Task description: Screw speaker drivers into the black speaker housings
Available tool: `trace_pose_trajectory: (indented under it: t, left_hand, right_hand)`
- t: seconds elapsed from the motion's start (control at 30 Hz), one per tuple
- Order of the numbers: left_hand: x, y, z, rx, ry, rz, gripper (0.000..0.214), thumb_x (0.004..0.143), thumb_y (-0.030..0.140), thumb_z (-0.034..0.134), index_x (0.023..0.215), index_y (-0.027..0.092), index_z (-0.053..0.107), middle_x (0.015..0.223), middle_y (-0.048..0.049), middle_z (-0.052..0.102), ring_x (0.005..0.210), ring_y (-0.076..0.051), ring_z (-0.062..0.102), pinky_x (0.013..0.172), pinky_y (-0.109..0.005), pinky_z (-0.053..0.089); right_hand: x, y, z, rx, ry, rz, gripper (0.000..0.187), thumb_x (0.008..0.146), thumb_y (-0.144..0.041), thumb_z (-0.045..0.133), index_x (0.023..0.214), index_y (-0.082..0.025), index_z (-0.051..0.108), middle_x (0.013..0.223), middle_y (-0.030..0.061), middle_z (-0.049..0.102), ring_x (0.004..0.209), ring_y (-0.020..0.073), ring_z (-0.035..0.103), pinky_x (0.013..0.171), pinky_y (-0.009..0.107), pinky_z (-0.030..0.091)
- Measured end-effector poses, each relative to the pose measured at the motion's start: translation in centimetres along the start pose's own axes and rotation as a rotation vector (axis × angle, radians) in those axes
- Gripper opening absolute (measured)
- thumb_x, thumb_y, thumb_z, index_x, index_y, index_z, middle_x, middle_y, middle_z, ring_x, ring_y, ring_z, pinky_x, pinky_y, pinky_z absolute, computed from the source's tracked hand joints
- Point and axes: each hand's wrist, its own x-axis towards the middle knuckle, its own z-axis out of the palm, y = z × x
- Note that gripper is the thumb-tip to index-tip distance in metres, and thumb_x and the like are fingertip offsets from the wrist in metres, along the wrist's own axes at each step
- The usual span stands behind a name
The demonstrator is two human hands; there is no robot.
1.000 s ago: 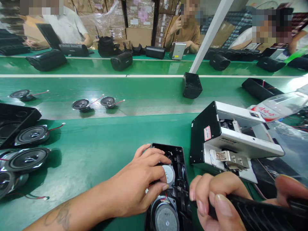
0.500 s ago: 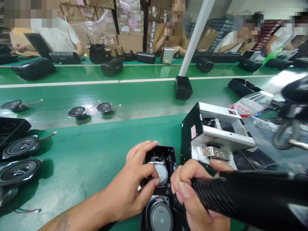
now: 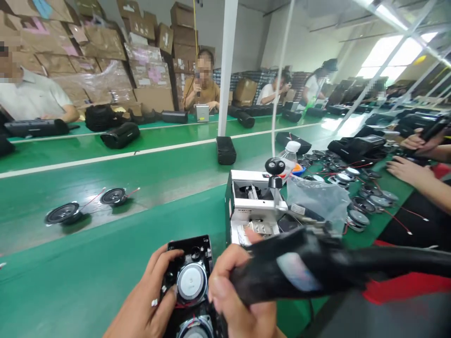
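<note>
A black speaker housing (image 3: 192, 256) lies on the green bench (image 3: 88, 277) at the bottom middle, with two round silver-backed drivers seated in it. My left hand (image 3: 148, 300) grips the housing's left edge, fingers curled over its top corner. My right hand (image 3: 237, 300) is wrapped around a black power screwdriver (image 3: 317, 270), whose body stretches to the right across the view. The tool's tip is hidden behind my fingers, close to the housing's right side.
A white and black screw feeder box (image 3: 255, 204) stands just behind the tool. Loose speaker drivers (image 3: 63, 213) lie left on the belt, several more at the right (image 3: 355, 218). Another person's hands (image 3: 405, 169) work at the right. A white post (image 3: 225, 70) rises behind.
The view has tilted up and swung right, so the room and right-hand workers now show. My left hand slid from the upper driver to the housing's left edge. The screwdriver stays in my right hand.
</note>
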Motion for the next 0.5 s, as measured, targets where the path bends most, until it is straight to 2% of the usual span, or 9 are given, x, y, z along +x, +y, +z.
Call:
trace_pose_trajectory:
  t: [0.07, 0.13, 0.23, 0.33, 0.43, 0.5]
  left_hand:
    - [-0.2, -0.1, 0.2, -0.041, 0.02, -0.025, 0.043, 0.117, 0.039, 0.037, 0.155, 0.038, 0.056, 0.176, -0.006, 0.049, 0.167, -0.035, 0.047, 0.137, -0.066, 0.038]
    - [-0.2, 0.3, 0.2, -0.07, 0.028, -0.05, 0.044, 0.117, 0.038, 0.036, 0.157, 0.039, 0.056, 0.178, -0.0053, 0.047, 0.167, -0.034, 0.046, 0.138, -0.067, 0.036]
    - [0.5, 1.3, 0.2, -0.088, 0.031, -0.057, 0.045, 0.115, 0.034, 0.039, 0.154, 0.039, 0.06, 0.18, -0.0041, 0.044, 0.166, -0.036, 0.047, 0.136, -0.068, 0.039]
    - [1.9, 1.5, 0.3, -0.1, 0.037, -0.035, 0.046, 0.11, 0.028, 0.044, 0.152, 0.035, 0.062, 0.177, -0.006, 0.046, 0.166, -0.037, 0.046, 0.136, -0.07, 0.038]
    - [2.8, 0.7, 0.5, -0.122, 0.027, 0.001, 0.048, 0.108, 0.025, 0.046, 0.154, 0.031, 0.06, 0.175, -0.0093, 0.047, 0.17, -0.037, 0.038, 0.138, -0.069, 0.033]
    - [2.9, -0.1, 0.7, -0.144, 0.015, 0.002, 0.049, 0.109, 0.026, 0.046, 0.157, 0.03, 0.058, 0.175, -0.0103, 0.047, 0.171, -0.037, 0.036, 0.139, -0.069, 0.031]
  right_hand:
    - [1.6, -1.4, -1.1, 0.13, 0.074, -0.045, 0.063, 0.115, -0.029, 0.056, 0.17, -0.043, 0.029, 0.078, -0.0095, 0.056, 0.048, 0.0116, 0.047, 0.05, 0.026, 0.046]
    - [3.9, -2.7, -2.8, 0.203, 0.16, -0.123, 0.065, 0.111, -0.019, 0.058, 0.165, -0.049, 0.037, 0.073, -0.0116, 0.053, 0.048, 0.0111, 0.047, 0.053, 0.025, 0.049]
    - [7.0, -3.4, -5.5, 0.019, 0.267, -0.254, 0.064, 0.104, -0.015, 0.07, 0.156, -0.041, 0.043, 0.074, -0.0107, 0.054, 0.052, 0.0121, 0.05, 0.058, 0.029, 0.053]
    - [8.2, -2.7, -6.6, -0.092, 0.226, -0.29, 0.065, 0.101, -0.014, 0.078, 0.152, -0.034, 0.043, 0.078, -0.009, 0.062, 0.056, 0.015, 0.056, 0.061, 0.033, 0.057]
    - [7.9, -2.2, -6.3, -0.125, 0.158, -0.269, 0.058, 0.1, -0.014, 0.08, 0.146, -0.032, 0.048, 0.077, -0.0086, 0.065, 0.057, 0.0151, 0.058, 0.057, 0.031, 0.057]
    - [7.2, -2.4, -5.7, -0.133, 0.135, -0.191, 0.054, 0.101, -0.015, 0.08, 0.145, -0.03, 0.053, 0.075, -0.0087, 0.064, 0.055, 0.0135, 0.057, 0.054, 0.027, 0.055]
